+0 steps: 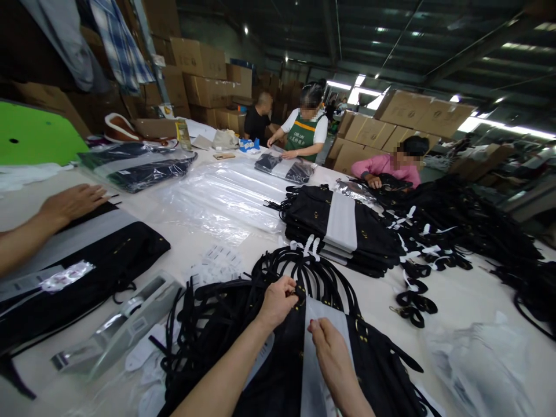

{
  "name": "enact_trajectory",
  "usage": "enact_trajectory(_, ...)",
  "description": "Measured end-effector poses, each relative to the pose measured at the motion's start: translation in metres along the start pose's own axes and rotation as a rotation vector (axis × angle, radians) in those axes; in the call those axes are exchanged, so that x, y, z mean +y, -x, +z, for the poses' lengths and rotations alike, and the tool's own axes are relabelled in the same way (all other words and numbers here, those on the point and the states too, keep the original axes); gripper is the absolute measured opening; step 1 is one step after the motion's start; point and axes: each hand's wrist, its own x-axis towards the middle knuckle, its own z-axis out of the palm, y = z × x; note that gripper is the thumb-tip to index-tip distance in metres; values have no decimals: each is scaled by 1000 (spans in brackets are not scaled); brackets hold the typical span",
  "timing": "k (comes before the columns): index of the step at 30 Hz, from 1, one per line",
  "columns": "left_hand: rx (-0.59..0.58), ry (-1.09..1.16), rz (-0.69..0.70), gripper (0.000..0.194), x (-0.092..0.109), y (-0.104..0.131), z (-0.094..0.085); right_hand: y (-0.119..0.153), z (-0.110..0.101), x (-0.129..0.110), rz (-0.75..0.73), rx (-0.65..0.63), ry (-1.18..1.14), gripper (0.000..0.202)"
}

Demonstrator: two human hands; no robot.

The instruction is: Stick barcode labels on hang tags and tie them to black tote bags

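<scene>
A black bag [284, 359] with brass-coloured fittings lies in front of me, with a whitish band [313, 370] running over it. My left hand [278, 301] is closed, thumb and fingers pinched at a strap fitting on the bag's upper edge; the exact part is hidden by the fingertips. Over the band, my right hand [332, 353] has its thumb and fingers drawn together, and what they hold, if anything, does not show. Black looped straps [319, 272] with white wrapping [310, 246] fan out beyond my hands.
A tape dispenser [125, 318] stands left, near a co-worker's hand [73, 202] on another black bag [139, 246]. Ahead are clear plastic bags [226, 191] and stacked black bags [304, 211]. Loose straps [414, 295] and crumpled plastic [482, 359] lie right. Several people work across the table.
</scene>
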Motion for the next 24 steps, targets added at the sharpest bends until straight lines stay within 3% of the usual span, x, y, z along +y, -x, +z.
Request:
enact_trajectory(6, -10, 82, 53, 33, -4, 2, -2, -15, 7, -5, 5, -52, 182, 27)
enact_trajectory(14, 15, 77, 82, 36, 1, 6, -4, -22, -2, -17, 68, -99, 487, 30)
enact_trajectory(24, 33, 12, 83, 40, 2, 7, -3, -39, 7, -35, 20, -127, 508, 29)
